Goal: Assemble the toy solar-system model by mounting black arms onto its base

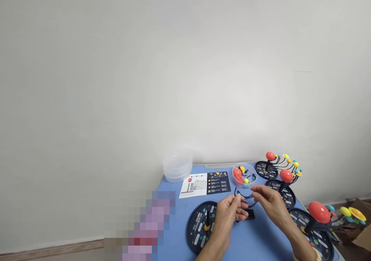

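Wall: plain off-white painted wall (pixel 162 68) is filling the view, showing faint scuffs at upper right | Light: soft brightness is spreading mid-wall | Floor: brown wooden-looking strip (pixel 52 248) is running along the wall's base, lower left | Furniture: blue flat tabletop (pixel 255 241) is standing near the wall

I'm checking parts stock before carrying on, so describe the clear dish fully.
The clear dish is round and shallow, apparently plastic, with a low rim and no lid on. It sits flat on the blue table, right of the printed sheet, holding red, yellow, blue and black pieces. The right hand is nearby, seemingly not touching it.
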### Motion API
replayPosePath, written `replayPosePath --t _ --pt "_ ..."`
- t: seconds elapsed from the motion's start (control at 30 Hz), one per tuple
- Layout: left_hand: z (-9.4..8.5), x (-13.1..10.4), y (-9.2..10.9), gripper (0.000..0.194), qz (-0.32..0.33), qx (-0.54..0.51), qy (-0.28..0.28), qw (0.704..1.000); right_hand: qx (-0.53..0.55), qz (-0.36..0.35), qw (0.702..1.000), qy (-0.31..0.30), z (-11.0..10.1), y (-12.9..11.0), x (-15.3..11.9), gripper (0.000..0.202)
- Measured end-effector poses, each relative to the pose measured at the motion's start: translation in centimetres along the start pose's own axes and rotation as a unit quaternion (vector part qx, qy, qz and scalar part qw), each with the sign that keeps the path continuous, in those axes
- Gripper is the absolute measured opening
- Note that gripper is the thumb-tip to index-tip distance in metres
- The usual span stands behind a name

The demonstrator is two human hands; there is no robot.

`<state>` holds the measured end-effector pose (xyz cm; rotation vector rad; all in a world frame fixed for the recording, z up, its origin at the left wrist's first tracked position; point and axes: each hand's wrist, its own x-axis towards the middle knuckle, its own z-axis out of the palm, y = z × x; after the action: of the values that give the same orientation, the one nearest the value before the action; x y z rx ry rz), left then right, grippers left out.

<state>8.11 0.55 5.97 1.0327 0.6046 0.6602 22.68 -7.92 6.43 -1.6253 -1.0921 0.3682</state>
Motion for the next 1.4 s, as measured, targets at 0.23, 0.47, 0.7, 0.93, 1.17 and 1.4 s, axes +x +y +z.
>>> replayPosePath --t 0.23,0.47,0.7,0.93,1.17,1.4 --pt "0.0 -0.1 0.1 0.062 -0.003 0.001 -0.003 1.0 0.018 0.021 1.0 -0.011 0.6 0.2 -0.4 0.033" --pt "0.0 -0.1 0.1 0.061 -0.005 -0.003 -0.011 1.0 0.02 0.023 0.999 -0.02 0.6 0.2 -0.5 0.029" --pt "-0.1 0.2 0.0 0.058 0.021 -0.003 0.032 0.999 -0.013 0.005 1.0 -0.001 0.2 0.4 -0.4 0.033" --pt "0.0 -0.1 0.7 0.051 0.107 0.015 0.129 0.986 -0.08 -0.023 0.992 0.1 -1.2 0.1 -0.1 0.034" --pt "-0.1 -0.3 0.6 0.052 0.122 0.042 0.137 0.982 -0.316 -0.005 0.948 0.045 -1.3 0.5 -0.1 0.027" --pt "-0.1 -0.1 0.6 0.05 0.133 0.039 0.145 0.98 -0.442 0.052 0.893 -0.072 -0.3 -0.9 -0.1 0.027"
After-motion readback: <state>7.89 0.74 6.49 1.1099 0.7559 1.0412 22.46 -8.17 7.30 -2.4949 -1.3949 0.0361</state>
